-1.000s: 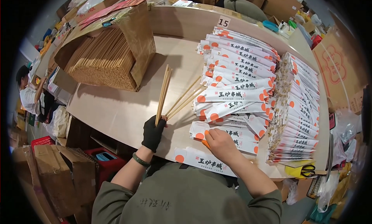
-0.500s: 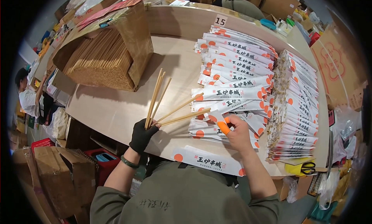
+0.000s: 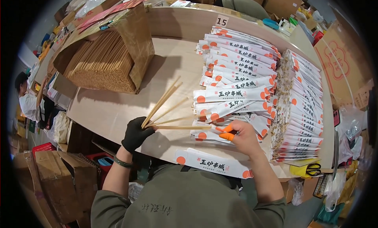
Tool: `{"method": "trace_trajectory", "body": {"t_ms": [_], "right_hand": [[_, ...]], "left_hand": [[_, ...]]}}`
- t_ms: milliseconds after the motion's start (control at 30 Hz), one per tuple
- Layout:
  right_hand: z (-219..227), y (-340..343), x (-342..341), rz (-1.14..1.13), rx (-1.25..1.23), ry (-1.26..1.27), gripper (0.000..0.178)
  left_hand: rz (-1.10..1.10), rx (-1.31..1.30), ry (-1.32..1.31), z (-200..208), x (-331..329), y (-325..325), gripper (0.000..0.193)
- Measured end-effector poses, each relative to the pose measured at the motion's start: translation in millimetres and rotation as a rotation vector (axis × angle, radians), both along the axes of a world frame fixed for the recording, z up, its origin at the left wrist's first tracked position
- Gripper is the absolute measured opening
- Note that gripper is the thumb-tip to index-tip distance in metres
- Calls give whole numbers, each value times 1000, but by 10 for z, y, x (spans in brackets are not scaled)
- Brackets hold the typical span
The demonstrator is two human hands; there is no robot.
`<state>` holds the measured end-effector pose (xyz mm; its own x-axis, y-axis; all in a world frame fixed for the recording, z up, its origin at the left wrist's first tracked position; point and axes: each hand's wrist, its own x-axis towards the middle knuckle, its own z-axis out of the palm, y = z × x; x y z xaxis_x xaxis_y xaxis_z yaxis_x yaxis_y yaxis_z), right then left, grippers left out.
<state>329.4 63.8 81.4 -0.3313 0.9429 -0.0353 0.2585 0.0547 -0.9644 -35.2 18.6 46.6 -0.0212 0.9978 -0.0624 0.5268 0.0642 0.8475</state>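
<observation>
My left hand (image 3: pixel 137 136), in a black fingerless glove with a green bangle at the wrist, closes around the lower ends of several wooden chopsticks (image 3: pixel 163 102). They fan out, some up and away, others toward the right. My right hand (image 3: pixel 241 137), with orange covers on its fingertips, is pinched at the far tips of the lowest chopsticks. A small white edge shows at those fingertips; what they grip is not clear. Behind this hand lies a heap of white printed paper sleeves (image 3: pixel 241 94) with orange dots. Flat sleeves (image 3: pixel 213 164) also lie at the near table edge.
An open carton (image 3: pixel 138 42) packed with chopsticks stands at the table's back left. To the right is a stack of filled sleeves (image 3: pixel 301 109), with black-handled scissors (image 3: pixel 314 169) near the corner. Cardboard boxes (image 3: pixel 55 184) stand below left. A person (image 3: pixel 29 96) is farther left.
The fanned chopsticks have tilted lower and to the right as my left hand shifted slightly left. My right fingers have moved slightly left and now meet the tips of the lowest chopsticks.
</observation>
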Motion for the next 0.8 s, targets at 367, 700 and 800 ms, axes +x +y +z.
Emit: {"method": "trace_trajectory", "body": {"t_ms": [367, 700, 800], "right_hand": [[252, 332, -568, -105, 1267, -753, 27], [-548, -68, -257, 480, 955, -772, 26], [-597, -91, -213, 452, 936, -702, 22]], "left_hand": [[201, 176, -875, -15, 1222, 410, 19], [317, 24, -442, -393, 809, 222, 26], [283, -9, -514, -381, 773, 186, 26]]}}
